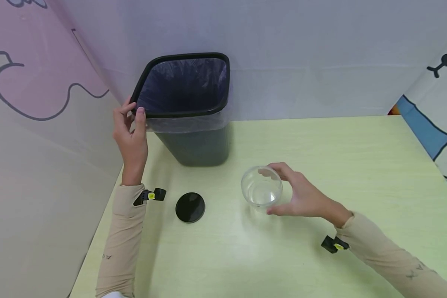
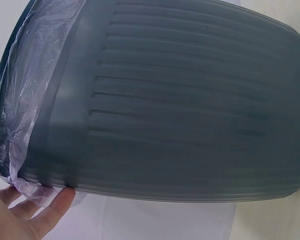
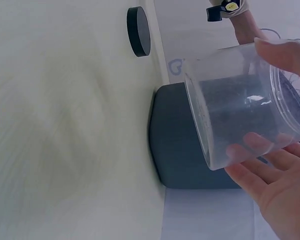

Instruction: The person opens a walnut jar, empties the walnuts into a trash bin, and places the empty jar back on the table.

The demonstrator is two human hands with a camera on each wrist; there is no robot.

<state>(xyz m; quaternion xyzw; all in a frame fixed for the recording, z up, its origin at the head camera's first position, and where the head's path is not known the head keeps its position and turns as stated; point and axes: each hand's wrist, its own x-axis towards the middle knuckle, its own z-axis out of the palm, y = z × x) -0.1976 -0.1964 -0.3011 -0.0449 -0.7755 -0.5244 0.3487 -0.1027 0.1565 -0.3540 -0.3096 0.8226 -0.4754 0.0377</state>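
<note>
A dark grey trash bin (image 1: 201, 147) with a black rim and a thin plastic liner (image 1: 186, 125) stands toward the back of the table. My left hand (image 1: 131, 138) holds its rim at the near left corner; in the left wrist view the fingers (image 2: 52, 212) lie against the liner's folded edge. A clear, open-topped plastic jar (image 1: 261, 188) is in my right hand (image 1: 301, 194), thumb on one side and fingers on the other. The right wrist view has the jar (image 3: 235, 107) raised off the table. Nothing solid shows inside it.
On the light wood-look table (image 1: 216, 256), a round black lid (image 1: 190, 207) lies between my arms, in front of the bin. A pale sheet (image 1: 320, 62) hangs behind the bin, and a printed one (image 1: 41, 165) runs along the left side.
</note>
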